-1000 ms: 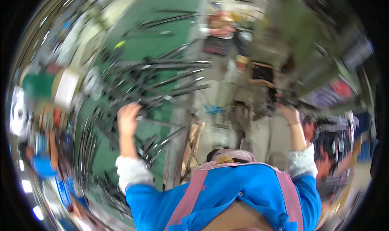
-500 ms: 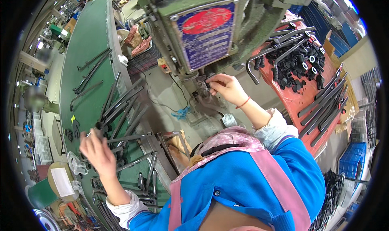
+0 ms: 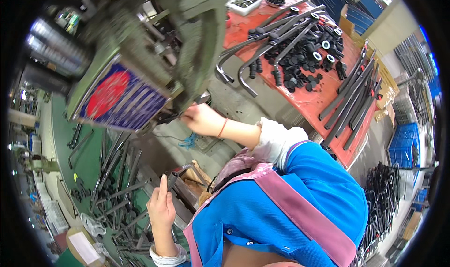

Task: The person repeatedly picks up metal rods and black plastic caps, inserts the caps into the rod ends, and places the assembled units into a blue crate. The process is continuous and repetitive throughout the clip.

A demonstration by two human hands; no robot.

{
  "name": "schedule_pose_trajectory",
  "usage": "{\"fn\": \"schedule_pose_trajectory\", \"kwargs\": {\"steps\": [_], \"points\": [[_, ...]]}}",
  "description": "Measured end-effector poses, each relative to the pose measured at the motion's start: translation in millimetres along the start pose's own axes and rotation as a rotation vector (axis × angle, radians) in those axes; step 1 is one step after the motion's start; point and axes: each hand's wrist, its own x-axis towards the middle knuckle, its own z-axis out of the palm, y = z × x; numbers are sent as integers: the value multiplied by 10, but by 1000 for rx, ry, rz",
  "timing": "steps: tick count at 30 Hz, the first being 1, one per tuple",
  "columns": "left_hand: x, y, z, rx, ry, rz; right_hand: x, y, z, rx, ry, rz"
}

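My right hand (image 3: 202, 119) reaches to the underside of a green machine head (image 3: 173, 46). Its fingertips are pinched together, slightly blurred, at a dark metal part; what lies between them is hidden. My left hand (image 3: 161, 208) is raised by the edge of the green table (image 3: 61, 140), its index finger stretched upward and the others partly bent. No object shows clearly in it. Close to its fingertips is a dark metal piece (image 3: 173, 179). Many bent metal tubes (image 3: 112, 164) lie in a loose heap on the green table, left of this hand.
At the right, a red-covered table (image 3: 290, 103) bears bent tubes, black plugs (image 3: 300, 65), white rings and a row of dark straight bars (image 3: 354, 98). A white tray (image 3: 243, 3) stands at its far end. Beyond are a blue crate (image 3: 404, 145) and stacked tubes (image 3: 382, 192).
The view has swung right, and the machine head now appears further left. My left hand has come away from the tube heap toward the table edge. My right hand stays at the machine.
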Motion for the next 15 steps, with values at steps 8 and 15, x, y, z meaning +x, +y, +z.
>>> {"fn": "schedule_pose_trajectory", "kwargs": {"steps": [8,15], "points": [[377,433,517,-89,-106,-100,-230,227,-239,-337,-427,17],[514,523,945,-317,-40,-245,-828,1004,-2498,-293,-235,635]]}}
